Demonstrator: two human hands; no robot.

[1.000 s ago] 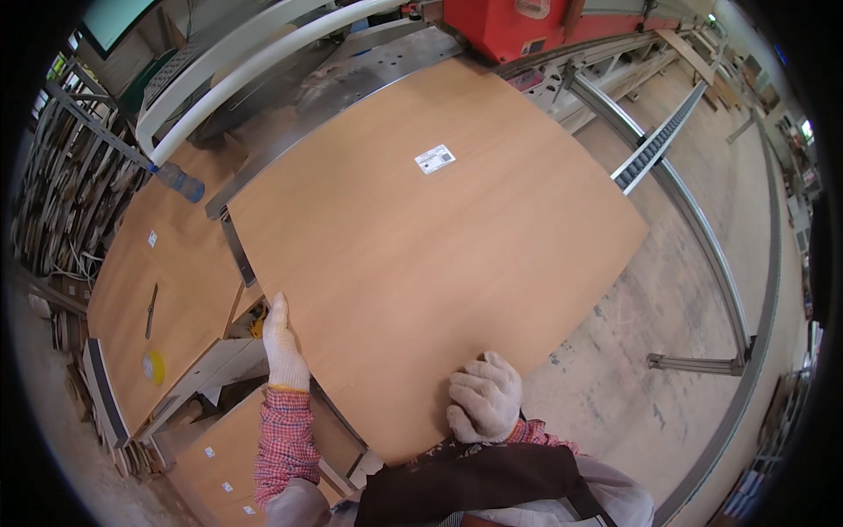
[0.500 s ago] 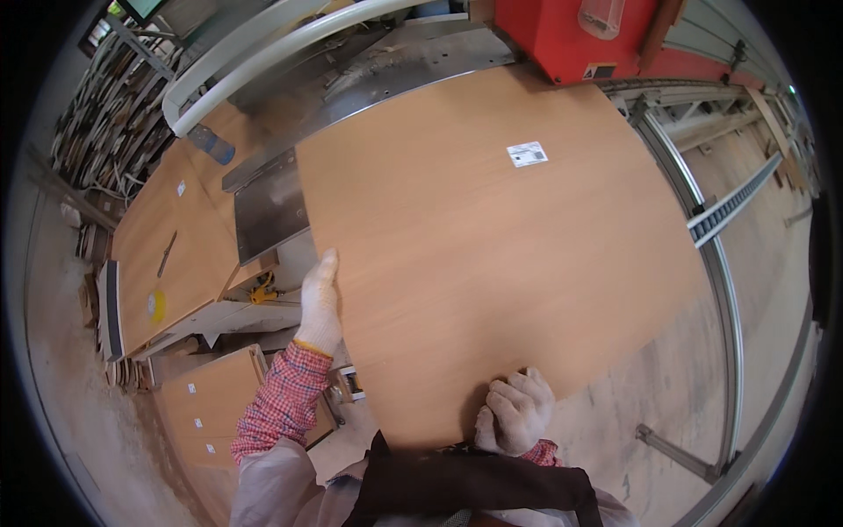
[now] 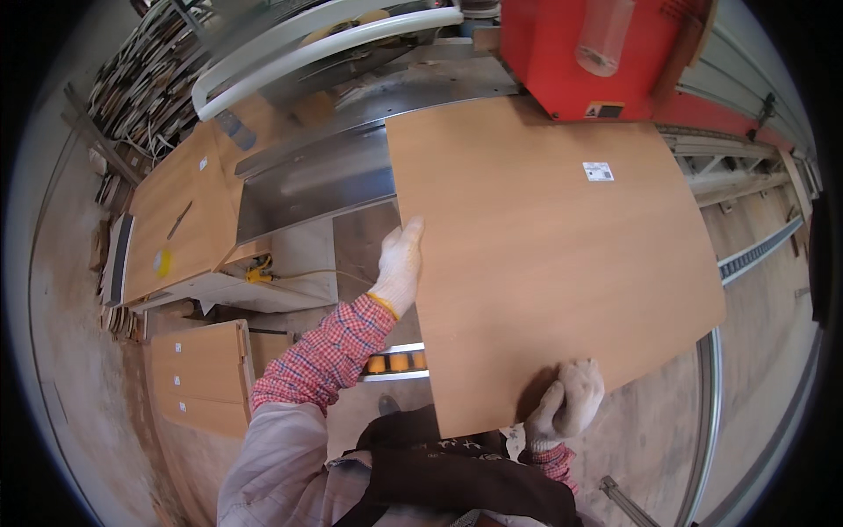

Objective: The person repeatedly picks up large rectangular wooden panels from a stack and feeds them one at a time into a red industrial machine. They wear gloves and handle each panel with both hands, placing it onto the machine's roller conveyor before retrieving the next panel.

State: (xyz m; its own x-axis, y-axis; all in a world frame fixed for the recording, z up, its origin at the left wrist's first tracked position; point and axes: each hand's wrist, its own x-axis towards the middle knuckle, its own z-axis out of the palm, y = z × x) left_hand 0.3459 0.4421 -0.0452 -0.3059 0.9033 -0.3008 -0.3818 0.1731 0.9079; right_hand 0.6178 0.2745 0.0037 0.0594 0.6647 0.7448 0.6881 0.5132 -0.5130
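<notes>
Smooth matt wood-laminate panel (image 3: pixel 544 263)

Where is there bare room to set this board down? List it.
Bare: the steel table left of the board, and the wooden bench top beyond it. Crowded: the red machine at the far edge; both hands, left and right, grip the board.

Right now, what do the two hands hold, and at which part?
Both gloved hands hold the wooden panel: the left hand grips its left edge, the right hand its near edge.
</notes>
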